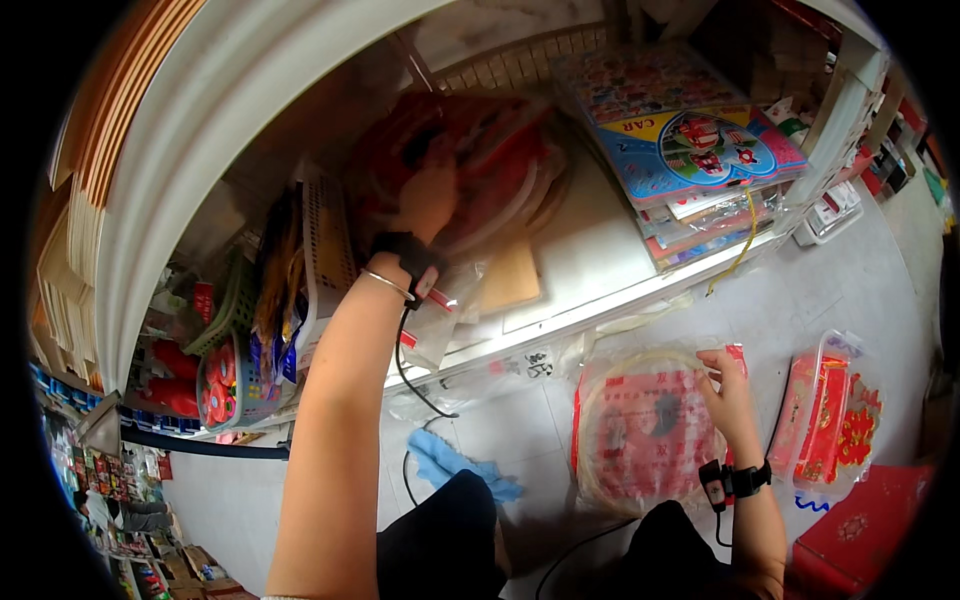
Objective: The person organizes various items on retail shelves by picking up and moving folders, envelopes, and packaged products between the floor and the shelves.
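Observation:
My left hand (431, 187) reaches deep into a white shelf, blurred and in shadow. It lies over a pile of red plastic-wrapped packages (502, 169), and its fingertips are hard to make out, so any grip is unclear. On the floor lies a flat, clear plastic package with red print (652, 435), a round pale coil or ring inside. At the upper right edge of that package is my right hand (724, 390), thumb and fingers apart. Whether its fingers touch the plastic cannot be told. Both wrists carry black straps with cabled devices.
Stacked children's picture boards (705, 150) stand right on the shelf board (592, 247). Baskets (326, 232) of goods line the left. A blue cloth (461, 465), a clear tub of red decorations (829, 416) and a red box (862, 525) sit on the floor. Cables trail nearby.

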`<state>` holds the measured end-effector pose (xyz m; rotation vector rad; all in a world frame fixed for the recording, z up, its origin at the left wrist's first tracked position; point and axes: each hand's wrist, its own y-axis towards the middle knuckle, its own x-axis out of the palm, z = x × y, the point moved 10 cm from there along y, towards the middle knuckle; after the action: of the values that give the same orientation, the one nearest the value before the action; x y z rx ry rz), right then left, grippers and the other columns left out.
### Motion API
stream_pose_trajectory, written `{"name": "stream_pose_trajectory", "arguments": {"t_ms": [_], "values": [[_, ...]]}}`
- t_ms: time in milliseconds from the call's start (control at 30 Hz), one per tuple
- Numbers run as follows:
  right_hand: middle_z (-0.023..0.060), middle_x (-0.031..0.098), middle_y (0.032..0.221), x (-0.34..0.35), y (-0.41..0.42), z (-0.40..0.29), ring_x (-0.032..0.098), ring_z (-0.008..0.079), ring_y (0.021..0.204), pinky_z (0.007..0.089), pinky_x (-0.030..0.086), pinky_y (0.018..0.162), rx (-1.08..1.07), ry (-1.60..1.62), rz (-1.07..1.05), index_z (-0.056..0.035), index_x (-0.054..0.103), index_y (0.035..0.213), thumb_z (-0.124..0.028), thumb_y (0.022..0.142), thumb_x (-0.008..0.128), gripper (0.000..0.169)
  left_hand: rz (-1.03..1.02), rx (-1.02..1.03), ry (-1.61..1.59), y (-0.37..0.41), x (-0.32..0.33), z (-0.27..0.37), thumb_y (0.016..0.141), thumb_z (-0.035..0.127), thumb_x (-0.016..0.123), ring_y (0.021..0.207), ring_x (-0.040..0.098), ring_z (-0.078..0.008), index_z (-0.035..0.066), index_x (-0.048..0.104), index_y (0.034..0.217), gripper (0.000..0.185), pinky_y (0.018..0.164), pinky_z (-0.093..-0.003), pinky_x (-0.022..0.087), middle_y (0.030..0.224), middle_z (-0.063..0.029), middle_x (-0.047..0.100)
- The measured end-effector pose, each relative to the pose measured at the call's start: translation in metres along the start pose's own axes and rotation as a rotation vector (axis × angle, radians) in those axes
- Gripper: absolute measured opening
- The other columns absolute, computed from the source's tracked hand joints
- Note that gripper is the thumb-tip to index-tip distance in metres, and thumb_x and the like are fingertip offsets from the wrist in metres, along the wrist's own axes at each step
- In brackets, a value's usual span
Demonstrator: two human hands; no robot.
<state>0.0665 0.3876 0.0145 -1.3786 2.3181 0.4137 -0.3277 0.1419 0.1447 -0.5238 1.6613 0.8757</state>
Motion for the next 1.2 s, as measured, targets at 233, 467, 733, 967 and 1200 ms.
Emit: {"name": "stream_pose_trajectory", "arguments": {"t_ms": [233,467,733,967,1200], "values": [[0.0145,0.057,0.096,-0.001,-0.007,0.014,0.057,0.0258,0.087,0.0325,0.046,0.080,0.006,0.022,0.008,-0.0008,0.053,0.104,-0.002,0.080,0.056,0.025,0.383,-0.243,0.075,-0.022,-0.069,-0.042,0.086,0.023,0.051,0.080,0.060,-0.0381,0.002,0.047,0.101,0.026,0.064,-0.0440,0.050,0.094,-0.0225,0.058],[0.0154,0.057,0.097,0.002,-0.005,0.018,0.057,0.0270,0.088,0.0328,0.046,0.080,0.021,0.054,0.011,-0.0009,0.054,0.104,-0.003,0.080,0.056,0.024,0.129,-0.039,0.049,-0.063,-0.075,0.009,0.083,0.028,0.054,0.086,0.058,-0.0348,0.003,0.048,0.100,0.031,0.068,-0.0430,0.049,0.099,-0.0182,0.056],[0.0158,0.057,0.097,0.006,-0.006,0.019,0.057,0.0285,0.089,0.0335,0.046,0.079,0.020,0.049,-0.012,-0.0007,0.054,0.104,-0.002,0.079,0.055,0.025,0.111,0.056,0.006,-0.089,-0.067,0.046,0.073,0.036,0.067,0.093,0.055,-0.0328,0.006,0.052,0.105,0.047,0.077,-0.0399,0.045,0.109,-0.0155,0.053],[0.0158,0.058,0.097,0.009,-0.008,0.013,0.057,0.0284,0.089,0.0329,0.046,0.078,0.016,0.038,-0.024,-0.0006,0.054,0.104,-0.002,0.079,0.055,0.025,0.038,-0.092,-0.249,-0.079,-0.050,0.016,0.078,0.027,0.064,0.083,0.057,-0.0288,0.005,0.058,0.090,0.026,0.069,-0.0346,0.044,0.088,-0.0126,0.059],[0.0157,0.058,0.099,0.009,-0.010,0.008,0.058,0.0282,0.090,0.0325,0.046,0.079,0.009,0.030,-0.046,0.0000,0.054,0.105,-0.002,0.080,0.055,0.025,0.118,0.113,-0.440,-0.083,-0.057,0.023,0.081,0.021,0.062,0.070,0.058,-0.0315,0.003,0.056,0.081,0.019,0.060,-0.0378,0.043,0.078,-0.0137,0.060]]}}
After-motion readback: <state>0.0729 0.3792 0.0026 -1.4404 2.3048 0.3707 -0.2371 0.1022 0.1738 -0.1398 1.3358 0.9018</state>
